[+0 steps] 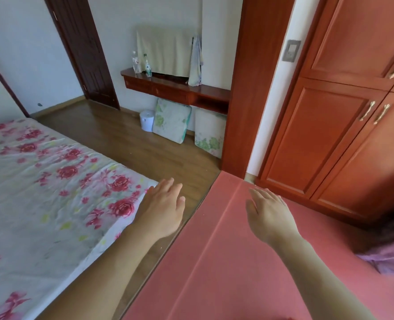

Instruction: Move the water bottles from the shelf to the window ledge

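Two clear plastic water bottles stand upright side by side at the left end of a red-brown wall shelf (205,92) across the room: one with a pale label (136,62) and one with a green label (147,65). My left hand (162,207) hovers open over the bed corner and floor gap, holding nothing. My right hand (268,214) is open above a pink ledge-like surface (214,262) in the foreground, also holding nothing. Both hands are far from the bottles.
A bed with a rose-print sheet (41,192) fills the left. Wood floor (126,139) runs between bed and shelf. Under the shelf lean two cushions (171,120) beside a small white bin (146,120). A red-brown wardrobe (344,112) stands right; a dark door (82,49) is at the back.
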Motion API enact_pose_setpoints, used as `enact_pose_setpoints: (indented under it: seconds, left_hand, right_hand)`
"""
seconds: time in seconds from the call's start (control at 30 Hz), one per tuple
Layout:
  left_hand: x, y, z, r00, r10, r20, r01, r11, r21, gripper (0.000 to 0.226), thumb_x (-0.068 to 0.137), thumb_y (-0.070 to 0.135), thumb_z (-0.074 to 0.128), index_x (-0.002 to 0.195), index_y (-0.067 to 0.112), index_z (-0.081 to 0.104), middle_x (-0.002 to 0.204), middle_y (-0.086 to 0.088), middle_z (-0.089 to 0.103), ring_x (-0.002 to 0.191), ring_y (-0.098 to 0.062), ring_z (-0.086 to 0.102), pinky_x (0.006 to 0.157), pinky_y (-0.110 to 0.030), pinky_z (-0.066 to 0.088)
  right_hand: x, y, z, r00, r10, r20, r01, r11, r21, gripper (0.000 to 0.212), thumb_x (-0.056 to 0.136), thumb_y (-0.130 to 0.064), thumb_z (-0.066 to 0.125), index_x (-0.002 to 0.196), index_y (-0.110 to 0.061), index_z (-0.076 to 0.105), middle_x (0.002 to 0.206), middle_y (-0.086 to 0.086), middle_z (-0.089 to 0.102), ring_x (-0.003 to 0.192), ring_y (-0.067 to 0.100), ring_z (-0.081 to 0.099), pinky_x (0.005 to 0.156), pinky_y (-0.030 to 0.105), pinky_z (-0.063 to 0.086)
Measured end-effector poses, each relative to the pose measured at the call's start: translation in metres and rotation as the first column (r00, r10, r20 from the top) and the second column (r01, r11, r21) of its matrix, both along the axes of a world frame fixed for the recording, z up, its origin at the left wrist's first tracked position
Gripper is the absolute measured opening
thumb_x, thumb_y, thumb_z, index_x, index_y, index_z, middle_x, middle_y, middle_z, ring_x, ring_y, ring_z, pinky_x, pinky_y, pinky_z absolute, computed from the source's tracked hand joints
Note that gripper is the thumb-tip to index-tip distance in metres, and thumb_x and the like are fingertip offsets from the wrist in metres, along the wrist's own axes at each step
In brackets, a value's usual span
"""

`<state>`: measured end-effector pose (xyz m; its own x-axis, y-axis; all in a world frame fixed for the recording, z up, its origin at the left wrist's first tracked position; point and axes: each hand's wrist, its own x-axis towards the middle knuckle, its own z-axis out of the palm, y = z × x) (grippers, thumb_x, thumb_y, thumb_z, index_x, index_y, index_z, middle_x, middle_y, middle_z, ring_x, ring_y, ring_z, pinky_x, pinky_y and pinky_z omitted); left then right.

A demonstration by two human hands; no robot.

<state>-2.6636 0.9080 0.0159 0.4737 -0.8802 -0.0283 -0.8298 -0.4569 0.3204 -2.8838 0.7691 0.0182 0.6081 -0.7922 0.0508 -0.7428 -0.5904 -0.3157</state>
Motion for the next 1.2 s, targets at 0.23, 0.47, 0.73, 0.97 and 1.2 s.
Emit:
enact_pose_setpoints:
  seconds: [0.23, 0.47, 0.73, 0.97, 1.2]
  left_hand:
    - [0.107, -0.084, -0.015, 0.997, 0.072, 0.01, -0.071, 0.997, -0.021, 0.051, 0.106, 0.035, 0.027, 0.154, 0.019, 0.03, 0.165, -0.004, 0.018, 0.152, -0.02, 0.011, 0.123, -0.04, 0.012]
    - [0.2, -0.188, -0.015, 1.0, 0.007, 0.028, -0.005, 0.998, -0.064, 0.05, 0.106, 0.033, 0.029, 0.152, 0.016, 0.035, 0.162, -0.006, 0.026, 0.15, -0.02, 0.019, 0.121, -0.038, 0.016]
    - [0.264, -0.296, -0.007, 0.997, -0.019, 0.075, 0.023, 0.998, -0.051, 0.05, 0.105, 0.034, 0.03, 0.152, 0.017, 0.036, 0.162, -0.004, 0.027, 0.149, -0.019, 0.02, 0.119, -0.037, 0.019]
    - [0.311, -0.401, -0.009, 0.995, 0.046, 0.092, -0.044, 0.999, -0.022, 0.051, 0.105, 0.036, 0.028, 0.153, 0.019, 0.034, 0.162, -0.004, 0.026, 0.15, -0.019, 0.019, 0.12, -0.037, 0.015]
    - [0.357, -0.484, 0.0, 0.971, 0.209, 0.114, -0.208, 0.978, -0.016, 0.051, 0.105, 0.037, 0.027, 0.153, 0.02, 0.034, 0.162, -0.004, 0.028, 0.15, -0.019, 0.02, 0.123, -0.038, 0.018]
  right_hand:
    - [0.112, -0.097, -0.012, 1.0, 0.031, -0.004, -0.031, 1.0, -0.003, 0.038, 0.1, -0.023, 0.031, 0.114, -0.006, 0.061, 0.123, 0.008, 0.062, 0.118, 0.027, 0.05, 0.102, 0.038, 0.034]
    - [0.208, -0.176, 0.003, 0.999, 0.043, -0.02, -0.044, 0.998, -0.044, 0.037, 0.102, -0.02, 0.032, 0.126, -0.008, 0.058, 0.128, 0.008, 0.061, 0.123, 0.028, 0.048, 0.105, 0.037, 0.031]
    - [0.275, -0.284, 0.011, 0.998, 0.037, 0.051, -0.035, 0.998, -0.043, 0.039, 0.102, -0.025, 0.032, 0.124, -0.008, 0.06, 0.121, 0.004, 0.063, 0.117, 0.029, 0.052, 0.106, 0.043, 0.039]
    - [0.333, -0.403, 0.005, 0.985, 0.131, 0.112, -0.129, 0.991, -0.025, 0.036, 0.103, -0.027, 0.03, 0.12, -0.016, 0.059, 0.116, -0.002, 0.062, 0.114, 0.022, 0.05, 0.111, 0.044, 0.034]
    - [0.406, -0.525, 0.007, 0.941, 0.319, 0.109, -0.313, 0.947, -0.069, 0.038, 0.102, -0.027, 0.033, 0.125, -0.011, 0.059, 0.12, 0.003, 0.062, 0.116, 0.026, 0.051, 0.11, 0.045, 0.035]
